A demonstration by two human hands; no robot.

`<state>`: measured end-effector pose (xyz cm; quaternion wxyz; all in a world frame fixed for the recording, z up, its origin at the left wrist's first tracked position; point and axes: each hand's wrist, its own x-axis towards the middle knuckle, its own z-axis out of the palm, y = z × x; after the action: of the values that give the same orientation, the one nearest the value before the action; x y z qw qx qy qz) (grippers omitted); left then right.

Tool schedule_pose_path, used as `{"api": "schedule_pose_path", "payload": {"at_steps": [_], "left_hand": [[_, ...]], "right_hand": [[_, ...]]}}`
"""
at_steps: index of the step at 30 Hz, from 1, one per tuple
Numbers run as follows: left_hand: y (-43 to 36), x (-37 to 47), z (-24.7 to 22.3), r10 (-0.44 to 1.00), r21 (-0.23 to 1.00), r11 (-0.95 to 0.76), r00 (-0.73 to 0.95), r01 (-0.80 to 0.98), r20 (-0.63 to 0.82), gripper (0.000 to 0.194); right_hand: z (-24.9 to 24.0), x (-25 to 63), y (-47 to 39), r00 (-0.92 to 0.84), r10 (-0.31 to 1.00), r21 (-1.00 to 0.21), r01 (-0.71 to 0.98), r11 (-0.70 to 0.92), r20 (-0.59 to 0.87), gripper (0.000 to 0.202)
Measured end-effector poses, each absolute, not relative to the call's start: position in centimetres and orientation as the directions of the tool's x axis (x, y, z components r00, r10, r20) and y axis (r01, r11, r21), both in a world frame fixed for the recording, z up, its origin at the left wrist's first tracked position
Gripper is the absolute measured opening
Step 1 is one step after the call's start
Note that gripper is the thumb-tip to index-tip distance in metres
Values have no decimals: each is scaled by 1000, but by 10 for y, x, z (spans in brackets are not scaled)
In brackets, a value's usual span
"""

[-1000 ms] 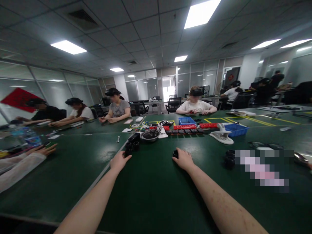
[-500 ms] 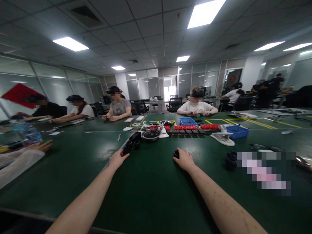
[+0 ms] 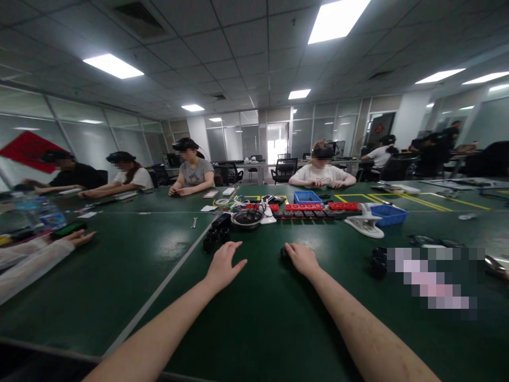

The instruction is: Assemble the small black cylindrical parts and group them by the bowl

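"How are the hands being held?"

"The left hand (image 3: 225,267) is spread wide, with thumb and fingers apart, and nothing is seen to be gripped by it. The right hand (image 3: 301,259) is curled around a black cylindrical piece (image 3: 283,253), which is largely hidden by the fingers."

"Is that piece lifted or set down?"

"That cannot be told. It is seen low at the green bench (image 3: 254,323), well apart from the left hand."

"What is found near the left hand?"

"A cluster of black cylinders (image 3: 213,236) is set just beside its fingers, near the pale seam (image 3: 160,286). A metal bowl (image 3: 245,227) is placed behind, and a wrench (image 3: 194,223) is laid across the seam to the left."

"And farther out?"

"A red slotted strip (image 3: 304,207) is laid in front of a blue bin (image 3: 307,197). A large white clip (image 3: 363,227) is placed near a second blue bin (image 3: 388,215), and more black pieces (image 3: 379,263) are grouped nearer, at the right."
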<state>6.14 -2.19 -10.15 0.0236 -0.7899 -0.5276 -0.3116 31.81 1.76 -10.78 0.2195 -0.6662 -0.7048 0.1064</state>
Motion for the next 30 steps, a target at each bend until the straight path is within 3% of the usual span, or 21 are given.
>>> {"api": "schedule_pose_path", "payload": {"at_steps": [2,5,13,17,20,25,30], "left_hand": [[-21,87,-101,840,266,-462,322,846,436,56],[-16,119,-101,876,279,-451,361,848,319,69],[-1,107,-94,903,323,-427,377,845,208,38],[11,60,-81,943,389,-320,254,864,214,36],[17,24,-70,949,479,-280,164,832,271,46],[26,-22,-64,870,759,-335,-126,558,477,63],[35,-44,-80,755,767,-265,-368,585,542,51]], "right_hand": [[-111,309,16,-126,973,-465,861,204,193,38],[-114,310,19,-156,963,-491,835,248,221,44],[-120,337,37,-154,961,-525,812,255,228,43],[-122,329,36,-199,951,-494,818,295,239,39],[-122,326,35,-204,949,-471,831,298,239,40],[-124,327,37,-204,951,-437,851,291,234,42],[-125,327,35,-215,947,-409,862,300,240,42]]}}
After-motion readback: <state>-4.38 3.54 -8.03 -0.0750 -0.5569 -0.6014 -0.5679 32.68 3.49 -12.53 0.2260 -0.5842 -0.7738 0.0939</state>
